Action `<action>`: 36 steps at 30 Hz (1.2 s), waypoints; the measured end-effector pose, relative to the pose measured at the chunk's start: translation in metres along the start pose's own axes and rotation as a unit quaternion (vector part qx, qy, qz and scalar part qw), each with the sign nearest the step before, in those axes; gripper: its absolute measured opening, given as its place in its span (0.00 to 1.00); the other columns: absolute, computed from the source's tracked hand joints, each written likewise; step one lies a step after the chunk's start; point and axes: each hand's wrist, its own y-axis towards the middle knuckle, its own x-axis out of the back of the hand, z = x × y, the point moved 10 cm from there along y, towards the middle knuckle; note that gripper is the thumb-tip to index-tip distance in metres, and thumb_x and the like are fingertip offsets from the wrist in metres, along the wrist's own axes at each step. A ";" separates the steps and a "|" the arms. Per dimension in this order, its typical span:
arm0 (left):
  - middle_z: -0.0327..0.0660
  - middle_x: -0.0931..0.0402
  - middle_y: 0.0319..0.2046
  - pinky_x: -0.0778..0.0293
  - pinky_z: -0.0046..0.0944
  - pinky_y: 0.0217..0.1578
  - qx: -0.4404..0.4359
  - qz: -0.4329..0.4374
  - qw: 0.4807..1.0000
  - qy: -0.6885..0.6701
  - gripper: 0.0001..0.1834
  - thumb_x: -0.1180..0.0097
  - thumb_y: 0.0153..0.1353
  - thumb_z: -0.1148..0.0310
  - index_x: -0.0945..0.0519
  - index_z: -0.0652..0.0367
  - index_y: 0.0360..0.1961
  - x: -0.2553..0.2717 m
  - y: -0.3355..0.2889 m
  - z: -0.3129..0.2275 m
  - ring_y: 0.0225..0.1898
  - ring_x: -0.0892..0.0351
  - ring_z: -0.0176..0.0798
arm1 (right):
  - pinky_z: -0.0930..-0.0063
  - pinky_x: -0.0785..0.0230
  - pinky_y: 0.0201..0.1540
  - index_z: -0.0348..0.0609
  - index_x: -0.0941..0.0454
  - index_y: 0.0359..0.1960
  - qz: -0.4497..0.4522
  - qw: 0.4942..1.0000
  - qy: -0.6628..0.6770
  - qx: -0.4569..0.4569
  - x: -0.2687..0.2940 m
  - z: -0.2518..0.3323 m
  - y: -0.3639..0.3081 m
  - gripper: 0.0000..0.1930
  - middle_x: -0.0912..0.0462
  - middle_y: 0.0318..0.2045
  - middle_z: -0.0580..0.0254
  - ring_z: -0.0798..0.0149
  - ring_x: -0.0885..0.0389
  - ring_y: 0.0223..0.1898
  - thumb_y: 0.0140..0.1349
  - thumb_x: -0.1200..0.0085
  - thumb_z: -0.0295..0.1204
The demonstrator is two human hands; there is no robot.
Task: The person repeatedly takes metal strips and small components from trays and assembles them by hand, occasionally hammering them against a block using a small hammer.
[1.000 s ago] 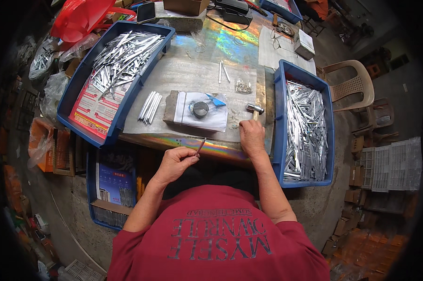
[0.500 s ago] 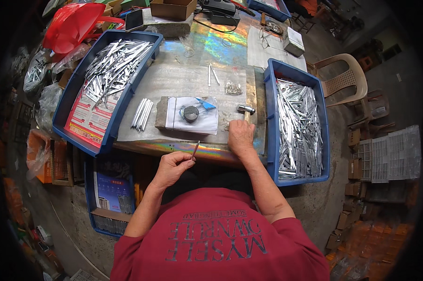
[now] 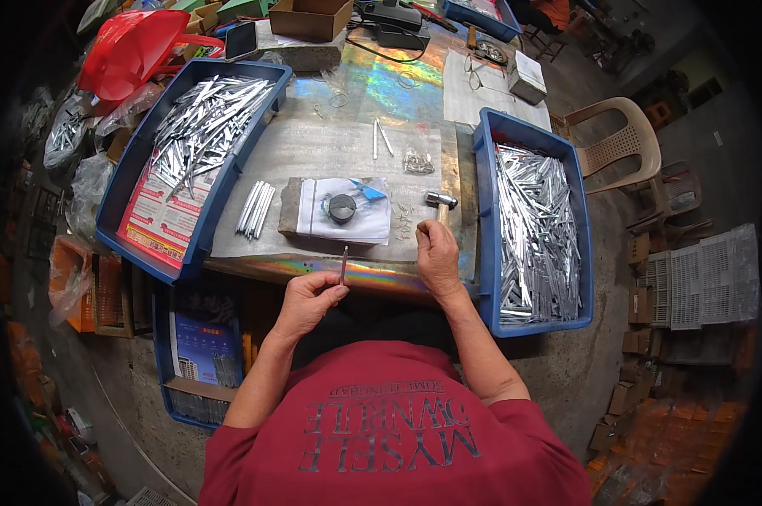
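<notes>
My left hand (image 3: pixel 309 302) pinches a slim metal strip (image 3: pixel 344 264), held upright just off the table's front edge. With its fingertips pressed together, my right hand (image 3: pixel 438 260) is beside the scattered small metal pins (image 3: pixel 403 221); whatever it pinches is too small to make out. A hammer (image 3: pixel 442 209) lies just beyond that hand, its wooden handle partly covered. Between and beyond my hands sits a block topped with white paper (image 3: pixel 366 226), bearing a round dark metal piece (image 3: pixel 341 208) and a blue scrap (image 3: pixel 368 192). Several silver strips (image 3: pixel 256 210) lie in a row left of it.
Blue trays of silver strips flank the work mat: a left tray (image 3: pixel 193 244) and a right tray (image 3: pixel 533 329). Farther back are a pile of pins (image 3: pixel 418 161), two loose strips (image 3: pixel 382 139), glasses (image 3: pixel 475 78), a phone (image 3: pixel 241 40) and an open cardboard box (image 3: pixel 311 18).
My right hand has drawn back from the hammer's handle and closed its fingertips. The strip in my left hand has turned more upright and shifted slightly left.
</notes>
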 end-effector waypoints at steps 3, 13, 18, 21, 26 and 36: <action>0.32 0.30 0.19 0.41 0.19 0.17 -0.021 0.003 1.000 -0.012 0.06 0.46 0.49 0.74 0.24 0.62 0.30 -0.003 0.003 -0.005 0.19 0.36 0.20 | 0.64 0.38 0.32 0.38 0.32 0.30 -0.007 0.998 0.051 -0.037 0.006 0.005 -0.001 0.06 0.28 0.25 0.52 0.50 0.30 0.30 0.47 0.54 0.20; 0.32 0.30 0.19 0.44 0.17 0.13 -0.040 -0.014 0.997 -0.069 0.07 0.47 0.50 0.72 0.26 0.62 0.30 -0.005 0.014 -0.022 0.18 0.36 0.19 | 0.76 0.36 0.31 0.38 0.34 0.32 0.068 0.961 0.235 -0.126 -0.017 0.033 -0.013 0.06 0.28 0.26 0.55 0.61 0.26 0.28 0.51 0.54 0.21; 0.39 0.27 0.22 0.40 0.18 0.13 -0.057 -0.045 0.986 -0.147 0.06 0.48 0.51 0.72 0.28 0.62 0.29 -0.006 0.023 -0.031 0.18 0.32 0.22 | 0.87 0.40 0.28 0.41 0.37 0.33 0.107 0.890 0.405 -0.181 -0.039 0.040 -0.027 0.06 0.34 0.24 0.71 0.81 0.36 0.26 0.54 0.55 0.21; 0.40 0.26 0.23 0.38 0.18 0.13 -0.065 -0.049 0.973 -0.214 0.06 0.49 0.52 0.71 0.29 0.61 0.29 -0.008 0.029 -0.029 0.18 0.31 0.24 | 0.89 0.43 0.27 0.42 0.38 0.33 0.124 0.847 0.471 -0.213 -0.045 0.047 -0.030 0.07 0.36 0.26 0.72 0.82 0.38 0.26 0.54 0.55 0.21; 0.39 0.26 0.23 0.39 0.19 0.12 -0.048 -0.050 0.958 -0.278 0.07 0.47 0.51 0.70 0.28 0.62 0.29 -0.010 0.031 -0.021 0.17 0.33 0.23 | 0.89 0.44 0.28 0.42 0.38 0.34 0.155 0.804 0.529 -0.225 -0.053 0.054 -0.031 0.08 0.36 0.27 0.71 0.81 0.38 0.27 0.54 0.55 0.21; 0.39 0.27 0.23 0.39 0.19 0.13 -0.033 -0.036 0.951 -0.306 0.06 0.47 0.51 0.70 0.28 0.61 0.28 -0.017 0.029 -0.014 0.18 0.33 0.23 | 0.86 0.41 0.29 0.43 0.39 0.35 0.147 0.751 0.579 -0.281 -0.062 0.053 -0.034 0.10 0.32 0.24 0.69 0.77 0.34 0.26 0.52 0.53 0.20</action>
